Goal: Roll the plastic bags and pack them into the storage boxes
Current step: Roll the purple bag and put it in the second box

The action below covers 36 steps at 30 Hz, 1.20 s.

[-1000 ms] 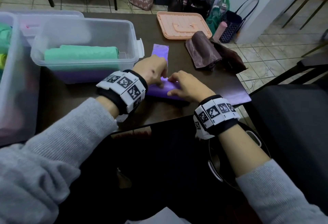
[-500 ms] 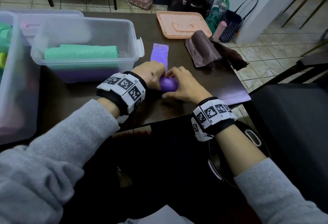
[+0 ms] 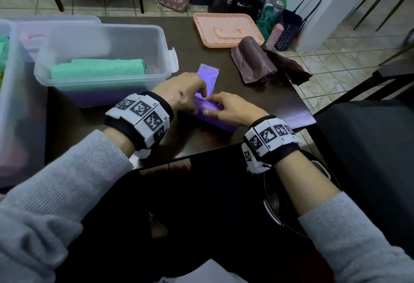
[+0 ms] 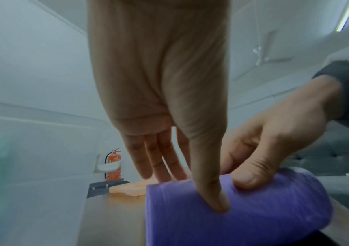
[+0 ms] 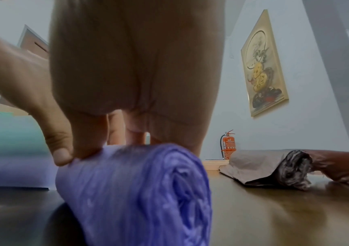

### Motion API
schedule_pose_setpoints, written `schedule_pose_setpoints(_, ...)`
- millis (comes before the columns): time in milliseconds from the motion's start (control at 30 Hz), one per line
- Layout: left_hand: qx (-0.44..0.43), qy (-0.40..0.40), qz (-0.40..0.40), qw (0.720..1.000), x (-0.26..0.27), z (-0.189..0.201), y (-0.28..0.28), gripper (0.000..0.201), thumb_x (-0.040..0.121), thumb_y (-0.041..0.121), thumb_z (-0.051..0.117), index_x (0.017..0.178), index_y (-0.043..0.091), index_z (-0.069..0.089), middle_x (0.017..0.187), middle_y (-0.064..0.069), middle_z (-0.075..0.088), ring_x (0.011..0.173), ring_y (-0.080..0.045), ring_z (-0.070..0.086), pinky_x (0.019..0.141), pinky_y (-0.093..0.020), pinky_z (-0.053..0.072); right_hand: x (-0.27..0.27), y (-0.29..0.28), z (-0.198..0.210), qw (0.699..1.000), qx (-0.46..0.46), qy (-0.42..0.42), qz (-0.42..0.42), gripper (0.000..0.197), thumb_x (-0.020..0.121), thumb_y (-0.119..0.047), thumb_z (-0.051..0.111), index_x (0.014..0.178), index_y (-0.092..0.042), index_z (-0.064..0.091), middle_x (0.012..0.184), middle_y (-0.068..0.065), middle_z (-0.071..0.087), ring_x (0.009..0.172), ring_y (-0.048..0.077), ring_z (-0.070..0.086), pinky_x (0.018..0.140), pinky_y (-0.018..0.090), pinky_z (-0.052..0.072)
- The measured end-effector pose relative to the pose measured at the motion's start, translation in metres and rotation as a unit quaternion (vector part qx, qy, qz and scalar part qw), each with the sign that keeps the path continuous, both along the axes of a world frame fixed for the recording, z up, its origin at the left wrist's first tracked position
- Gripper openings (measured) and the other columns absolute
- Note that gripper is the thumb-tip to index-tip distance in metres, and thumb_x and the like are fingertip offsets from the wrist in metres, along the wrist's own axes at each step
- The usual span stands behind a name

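A purple plastic bag lies partly rolled near the table's front edge, its flat tail stretching away toward the box. My left hand rests on the roll's left part, fingers straight over the far side and thumb pressing into the roll. My right hand grips the roll's right part, thumb on the near side and fingers curled behind it. The roll's spiral end faces the right wrist camera. A clear storage box on the left holds a green roll on top of purple ones.
A brown bag roll with a loose brown bag beside it lies at the right of the table. A peach lid sits at the back. A second clear box stands at the far left. Bags and chair legs crowd the floor behind.
Both hands have kept working the purple roll. Half a second ago they were bunched at its middle; now they sit further apart with more of the roll showing.
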<state>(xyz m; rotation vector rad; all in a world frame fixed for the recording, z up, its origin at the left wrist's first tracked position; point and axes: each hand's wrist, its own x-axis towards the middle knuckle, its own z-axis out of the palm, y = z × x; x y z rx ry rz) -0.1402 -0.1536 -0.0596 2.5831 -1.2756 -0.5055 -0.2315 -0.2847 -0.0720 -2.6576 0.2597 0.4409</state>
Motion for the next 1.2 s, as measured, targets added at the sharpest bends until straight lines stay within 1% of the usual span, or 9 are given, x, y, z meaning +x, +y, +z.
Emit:
schedule_pose_setpoints(133, -0.020, -0.029, 0.022, 0.999, 0.001, -0.001, 0.001, 0.036, 0.077, 0.014, 0.073, 0.112, 0.017, 0.064, 0.115, -0.012, 0.061, 0.106, -0.030, 0.057, 0.084, -0.036, 0.048, 0.008, -0.007, -0.002, 0.998, -0.011, 0.056, -0.013, 0.039, 0.099, -0.042, 0.035, 0.129, -0.024, 0.053, 0.123, 0.013, 0.045, 0.124, 0.031, 0.036, 0.102, 0.039, 0.032)
schedule_pose_setpoints(233, -0.011, -0.020, 0.030, 0.999, 0.000, -0.005, 0.000, 0.046, 0.076, 0.016, 0.074, 0.120, 0.018, 0.060, 0.118, -0.015, 0.058, 0.108, -0.033, 0.056, 0.085, -0.036, 0.046, 0.012, -0.007, -0.002, 0.996, -0.034, 0.078, -0.036, 0.043, 0.100, -0.044, 0.028, 0.132, -0.024, 0.049, 0.135, 0.016, 0.037, 0.133, 0.032, 0.025, 0.111, 0.046, 0.022)
schedule_pose_setpoints(367, 0.011, 0.004, 0.026, 1.000, 0.000, -0.011, -0.001, 0.070, 0.065, 0.017, 0.082, 0.128, 0.017, 0.051, 0.123, -0.015, 0.056, 0.112, -0.033, 0.054, 0.091, -0.040, 0.046, 0.013, -0.006, -0.008, 0.996, -0.033, 0.008, -0.080, 0.040, 0.098, -0.043, 0.038, 0.124, -0.015, 0.049, 0.132, 0.012, 0.047, 0.126, 0.030, 0.035, 0.103, 0.041, 0.031)
schedule_pose_setpoints(567, 0.041, -0.014, 0.012, 0.999, 0.002, -0.017, -0.007, 0.071, 0.067, 0.008, 0.079, 0.130, 0.015, 0.048, 0.123, -0.018, 0.055, 0.111, -0.035, 0.054, 0.086, -0.037, 0.044, 0.008, 0.003, -0.015, 0.983, -0.063, -0.140, -0.100, 0.024, 0.096, -0.029, 0.048, 0.109, -0.009, 0.052, 0.117, 0.013, 0.049, 0.115, 0.030, 0.040, 0.090, 0.040, 0.035)
schedule_pose_setpoints(700, 0.064, 0.008, 0.008, 0.998, 0.007, -0.014, -0.008, 0.067, 0.069, 0.012, 0.077, 0.130, 0.018, 0.050, 0.121, -0.015, 0.057, 0.109, -0.033, 0.056, 0.087, -0.036, 0.047, 0.001, 0.009, -0.019, 0.987, -0.079, -0.124, -0.066, 0.054, 0.081, -0.049, 0.065, 0.115, -0.011, 0.047, 0.117, 0.009, 0.045, 0.111, 0.026, 0.040, 0.090, 0.041, 0.038)
schedule_pose_setpoints(767, 0.075, 0.019, 0.003, 0.997, 0.009, -0.011, -0.008, 0.060, 0.068, 0.011, 0.075, 0.124, 0.018, 0.055, 0.116, -0.012, 0.059, 0.101, -0.030, 0.057, 0.084, -0.035, 0.049, -0.004, 0.010, -0.021, 0.987, -0.108, -0.115, -0.030, 0.066, 0.070, -0.045, 0.076, 0.118, -0.012, 0.045, 0.118, 0.008, 0.044, 0.110, 0.026, 0.042, 0.090, 0.043, 0.041)
schedule_pose_setpoints(867, 0.096, 0.038, -0.002, 0.995, 0.010, -0.009, -0.004, 0.055, 0.068, 0.013, 0.072, 0.121, 0.018, 0.057, 0.111, -0.008, 0.059, 0.091, -0.025, 0.055, 0.083, -0.036, 0.051, -0.006, 0.007, -0.019, 0.989, -0.084, -0.119, -0.017, 0.060, 0.073, -0.035, 0.075, 0.121, -0.012, 0.048, 0.118, 0.009, 0.048, 0.111, 0.028, 0.046, 0.093, 0.043, 0.042)
schedule_pose_setpoints(1033, 0.063, 0.046, 0.014, 0.997, 0.008, -0.012, 0.004, 0.072, 0.067, 0.017, 0.080, 0.133, 0.026, 0.051, 0.132, -0.010, 0.036, 0.123, -0.026, 0.039, 0.103, -0.040, 0.039, -0.007, 0.003, -0.012, 0.999, -0.013, -0.051, 0.006, 0.052, 0.082, -0.037, 0.067, 0.126, -0.013, 0.052, 0.118, 0.011, 0.053, 0.110, 0.024, 0.051, 0.087, 0.024, 0.034)
schedule_pose_setpoints(1200, -0.006, 0.090, 0.029, 0.996, 0.009, -0.006, 0.014, 0.054, 0.067, 0.021, 0.083, 0.116, 0.018, 0.061, 0.118, -0.005, 0.062, 0.107, -0.021, 0.057, 0.090, -0.027, 0.044, -0.007, -0.001, -0.008, 1.000, 0.002, 0.001, -0.007, 0.039, 0.087, -0.045, 0.057, 0.116, -0.019, 0.060, 0.104, 0.005, 0.044, 0.097, 0.019, 0.048, 0.083, 0.024, 0.032)
